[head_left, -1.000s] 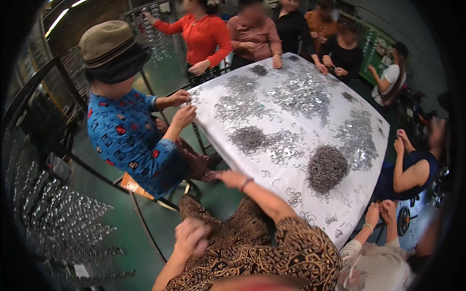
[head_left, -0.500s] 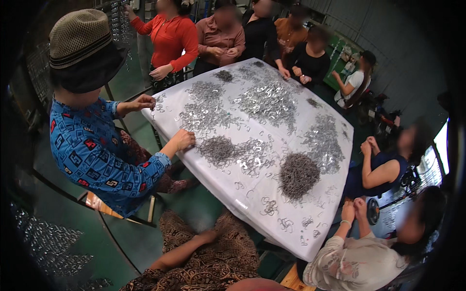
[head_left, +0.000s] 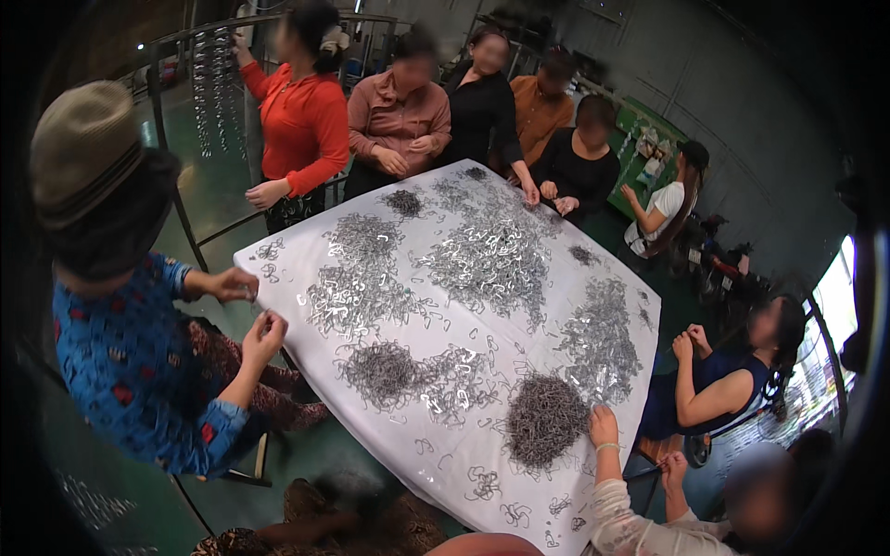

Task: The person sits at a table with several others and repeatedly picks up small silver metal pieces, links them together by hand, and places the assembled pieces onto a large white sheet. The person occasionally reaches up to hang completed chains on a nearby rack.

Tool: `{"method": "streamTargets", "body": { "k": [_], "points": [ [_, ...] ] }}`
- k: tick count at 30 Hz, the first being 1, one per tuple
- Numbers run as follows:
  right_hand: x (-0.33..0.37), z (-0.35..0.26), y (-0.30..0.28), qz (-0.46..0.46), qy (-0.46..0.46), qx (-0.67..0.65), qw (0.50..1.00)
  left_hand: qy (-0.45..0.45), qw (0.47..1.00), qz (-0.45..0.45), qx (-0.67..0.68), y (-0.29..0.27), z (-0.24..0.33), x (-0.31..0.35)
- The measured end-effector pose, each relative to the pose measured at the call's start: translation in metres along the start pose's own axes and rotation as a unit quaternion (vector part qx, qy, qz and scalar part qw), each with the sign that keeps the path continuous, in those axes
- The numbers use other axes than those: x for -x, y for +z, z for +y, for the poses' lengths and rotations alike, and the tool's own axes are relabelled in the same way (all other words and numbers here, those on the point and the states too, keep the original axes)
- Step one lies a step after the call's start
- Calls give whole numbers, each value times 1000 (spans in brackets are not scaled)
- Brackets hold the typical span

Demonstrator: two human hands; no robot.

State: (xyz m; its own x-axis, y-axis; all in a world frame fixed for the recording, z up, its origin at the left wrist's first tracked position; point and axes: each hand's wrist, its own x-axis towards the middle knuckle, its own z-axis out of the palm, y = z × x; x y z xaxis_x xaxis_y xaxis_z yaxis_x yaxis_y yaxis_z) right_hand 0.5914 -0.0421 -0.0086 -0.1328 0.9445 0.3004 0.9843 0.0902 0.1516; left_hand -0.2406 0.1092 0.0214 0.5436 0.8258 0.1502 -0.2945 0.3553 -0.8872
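My left forearm [head_left: 295, 535] lies low across my dark patterned trousers [head_left: 306, 505], below the table's near edge. Its hand is dim and smeared, so its fingers do not show, nor whether it holds anything. A rounded reddish-brown shape [head_left: 496, 545] pokes up at the lower rim; I cannot make out what it is. My right hand is not visible. Before me stands a white-covered table [head_left: 371, 454] with heaps of small bent metal hooks. The nearest are a dense dark heap [head_left: 547, 422], a smaller heap [head_left: 380, 371] and a loose cluster of hooks [head_left: 483, 483].
A person in a blue patterned shirt [head_left: 130, 371] works at the left edge. At the right, a co-worker's hand [head_left: 603, 426] touches the table beside the dark heap. Several others stand or sit around it. Metal strands [head_left: 218, 93] hang from a rack at the back left.
The view has shifted, so less of my lap and left arm shows. The co-worker at right has reached one hand to the dark heap. The blue-shirted person's hands have drawn closer together.
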Motion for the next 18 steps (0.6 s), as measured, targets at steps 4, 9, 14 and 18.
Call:
{"method": "streamTargets", "body": {
  "k": [4, 9, 14, 18],
  "points": [
    [-31, -20, -13, -23, -33, -25, 999, 50, 999, -2, 20, 15, -22, 15],
    [-35, 2, 6, -87, 31, -117, 989, -3, 975, -38, 218, 23, -31, 16],
    [-12, 20, 25, -1, -9, -77, 997, -8, 1000, -25, -17, 24, -3, 29],
    [14, 36, 29, -47, -42, 13, 998, -7, 1000, 5, -22, 20, 0, 27]
  ]
}}
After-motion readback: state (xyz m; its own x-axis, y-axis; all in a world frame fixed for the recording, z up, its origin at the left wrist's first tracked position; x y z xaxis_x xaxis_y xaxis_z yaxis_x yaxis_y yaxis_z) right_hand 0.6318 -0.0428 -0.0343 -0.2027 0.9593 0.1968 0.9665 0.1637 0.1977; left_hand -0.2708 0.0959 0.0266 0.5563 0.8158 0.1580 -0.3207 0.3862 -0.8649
